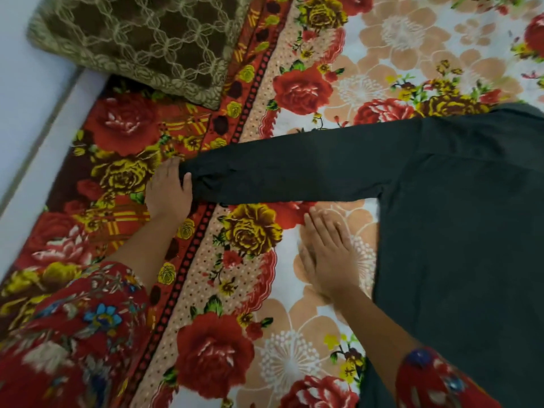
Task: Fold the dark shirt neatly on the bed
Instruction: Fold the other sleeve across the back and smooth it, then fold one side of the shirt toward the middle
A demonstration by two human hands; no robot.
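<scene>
Dark charcoal long-sleeved cloth shirt (456, 216) flat on the floral bedsheet (294, 334), sleeve (294, 169) stretched out. Left hand (169, 189) pinches the cuff, likely keeping it taut. Right hand (326, 248) flat, grasping nothing, probably smoothing.

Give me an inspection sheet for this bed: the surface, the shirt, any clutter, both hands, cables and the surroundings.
Surface: floral bedsheet with red roses and peach flowers covers the bed.
Job's things: dark shirt lies flat at the right, with one sleeve stretched out to the left; not yet folded.
Clutter: brown lace-patterned pillow at the top left, apart from the shirt.
Hands: left hand pinches the sleeve's cuff end; right hand is flat with straight fingers over the sheet, beside the shirt body and below the sleeve, and is blurred.
Cables: nothing seen.
Surroundings: pale surface along the left; wall or bed frame, cannot tell.
</scene>
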